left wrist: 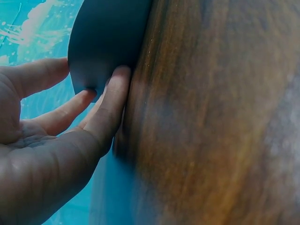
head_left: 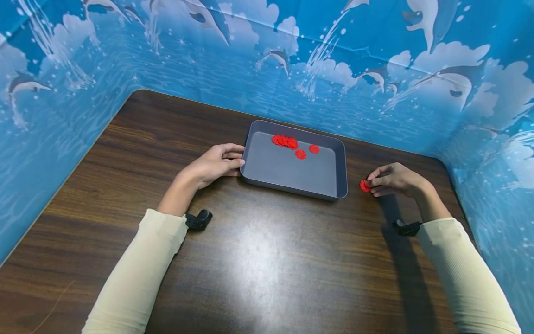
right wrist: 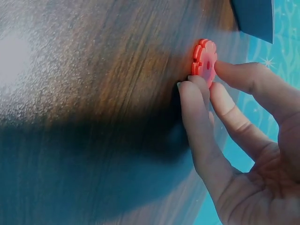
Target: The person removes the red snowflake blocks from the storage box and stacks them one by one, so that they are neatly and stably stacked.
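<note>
A grey rectangular tray (head_left: pixel 292 174) sits toward the back of the table. My left hand (head_left: pixel 214 162) is at its left end, fingers fairly straight and fingertips against the outer wall, as the tray wall (left wrist: pixel 105 42) in the left wrist view shows. To the right of the tray, my right hand (head_left: pixel 394 180) pinches a red flower-shaped disc (head_left: pixel 365 186) between thumb and fingers. In the right wrist view this disc (right wrist: pixel 206 63) stands tilted on edge, close over the table, its scalloped rim facing the camera. Inside the tray lies an overlapping cluster of similar red discs (head_left: pixel 285 141).
Two single red discs lie apart from the cluster, a nearer one (head_left: pixel 301 154) and one farther right (head_left: pixel 314 149). The dark wood table (head_left: pixel 267 250) ends at a dolphin-print backdrop (head_left: pixel 233 79) behind and at both sides. Each wrist wears a black strap.
</note>
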`<state>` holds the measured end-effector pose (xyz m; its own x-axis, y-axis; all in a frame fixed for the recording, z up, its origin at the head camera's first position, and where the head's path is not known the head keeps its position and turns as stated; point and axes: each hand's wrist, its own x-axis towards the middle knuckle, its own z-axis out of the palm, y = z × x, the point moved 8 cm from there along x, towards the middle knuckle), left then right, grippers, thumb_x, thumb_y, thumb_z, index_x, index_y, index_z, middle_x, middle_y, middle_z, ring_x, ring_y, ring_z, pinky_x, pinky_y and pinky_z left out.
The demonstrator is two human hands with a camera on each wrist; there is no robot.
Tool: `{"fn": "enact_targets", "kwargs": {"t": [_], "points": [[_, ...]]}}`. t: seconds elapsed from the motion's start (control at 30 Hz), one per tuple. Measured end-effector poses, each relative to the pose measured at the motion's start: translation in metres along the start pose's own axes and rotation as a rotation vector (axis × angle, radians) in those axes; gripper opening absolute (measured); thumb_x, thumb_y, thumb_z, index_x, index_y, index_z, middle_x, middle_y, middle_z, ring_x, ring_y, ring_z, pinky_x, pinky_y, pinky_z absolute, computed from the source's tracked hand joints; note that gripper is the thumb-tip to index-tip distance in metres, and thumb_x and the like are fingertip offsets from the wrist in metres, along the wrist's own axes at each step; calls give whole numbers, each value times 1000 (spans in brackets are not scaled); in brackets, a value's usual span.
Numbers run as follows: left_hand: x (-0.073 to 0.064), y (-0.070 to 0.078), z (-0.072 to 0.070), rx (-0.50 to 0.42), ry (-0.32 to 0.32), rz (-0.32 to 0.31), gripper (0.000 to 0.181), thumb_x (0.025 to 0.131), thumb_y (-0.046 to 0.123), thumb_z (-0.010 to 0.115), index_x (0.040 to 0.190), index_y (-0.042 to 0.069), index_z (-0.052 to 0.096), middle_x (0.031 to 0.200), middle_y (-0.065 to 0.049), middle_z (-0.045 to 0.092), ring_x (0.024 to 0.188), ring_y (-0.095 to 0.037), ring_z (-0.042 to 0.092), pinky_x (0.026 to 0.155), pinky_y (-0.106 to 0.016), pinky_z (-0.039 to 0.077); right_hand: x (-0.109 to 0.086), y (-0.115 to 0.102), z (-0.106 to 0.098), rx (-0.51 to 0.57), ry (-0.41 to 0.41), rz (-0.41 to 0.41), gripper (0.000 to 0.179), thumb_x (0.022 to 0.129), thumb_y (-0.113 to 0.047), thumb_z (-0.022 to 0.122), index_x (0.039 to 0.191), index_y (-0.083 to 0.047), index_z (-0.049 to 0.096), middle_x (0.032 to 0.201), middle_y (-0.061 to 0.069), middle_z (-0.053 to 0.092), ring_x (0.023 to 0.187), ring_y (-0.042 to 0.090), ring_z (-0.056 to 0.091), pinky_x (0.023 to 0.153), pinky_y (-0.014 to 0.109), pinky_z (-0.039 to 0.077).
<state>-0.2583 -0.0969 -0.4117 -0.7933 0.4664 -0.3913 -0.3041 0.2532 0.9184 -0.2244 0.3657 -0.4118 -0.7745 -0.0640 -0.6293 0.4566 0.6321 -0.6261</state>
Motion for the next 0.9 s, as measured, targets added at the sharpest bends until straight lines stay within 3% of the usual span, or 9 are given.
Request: {"fn": "enact_targets", "kwargs": {"t": [0.27,0.6,0.9], "points": [[-1,-1,-1,-5,1,-5,59,114,7,52,168,5,31,167,-21,39,148,-37,51,121,-48,53,-1,-12,-3,-15,-17,23,35,107,-5,65,136,12,55,105,7,76,90,17,78,88,41,71],[-1,-1,0,-15,8,0,57,113,6,53,167,4,33,165,-22,41,146,-37,53,120,-48,54,-3,-70,-7,-96,-26,-83,33,109,-9,63,135,12,60,112,7,79,91,17,80,94,49,69],[-1,-1,-1,-11,-5,3,58,113,7,53,168,4,32,167,-22,40,148,-36,51,120,-48,54,8,-111,8,-72,-13,-116,34,109,-12,65,136,9,62,112,9,79,96,20,80,97,47,68]]}}
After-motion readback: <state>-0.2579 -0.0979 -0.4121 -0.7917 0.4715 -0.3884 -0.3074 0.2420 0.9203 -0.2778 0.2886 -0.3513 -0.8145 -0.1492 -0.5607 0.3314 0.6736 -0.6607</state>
